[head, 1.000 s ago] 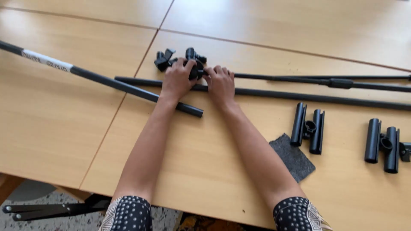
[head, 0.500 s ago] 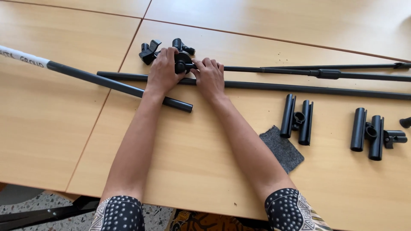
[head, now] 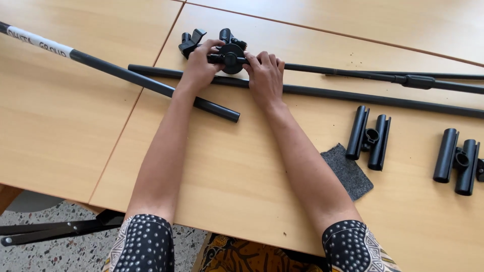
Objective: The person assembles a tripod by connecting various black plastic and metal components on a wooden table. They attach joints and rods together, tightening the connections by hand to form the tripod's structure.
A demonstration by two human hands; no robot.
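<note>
My left hand (head: pixel 200 63) is closed around the left side of a black clamp joint (head: pixel 229 50) at the far side of the wooden bench (head: pixel 242 171), fingers curled over its top. My right hand (head: pixel 265 78) lies just beside it, fingertips pinching the joint's round knob where a thin black rod (head: pixel 353 74) runs off to the right. Both forearms stretch straight out from dotted sleeves (head: pixel 143 244).

A thicker black tube (head: pixel 383 100) lies under both wrists, running across the bench to the right edge. A long black pole (head: pixel 126 75) with a white label band slants in from the upper left and ends just below my left wrist. Right of my right forearm sit a grey felt pad (head: pixel 348 171) and, near it, a black double-tube connector (head: pixel 370 136); a second double-tube connector (head: pixel 456 158) rests well apart, near the right edge.
</note>
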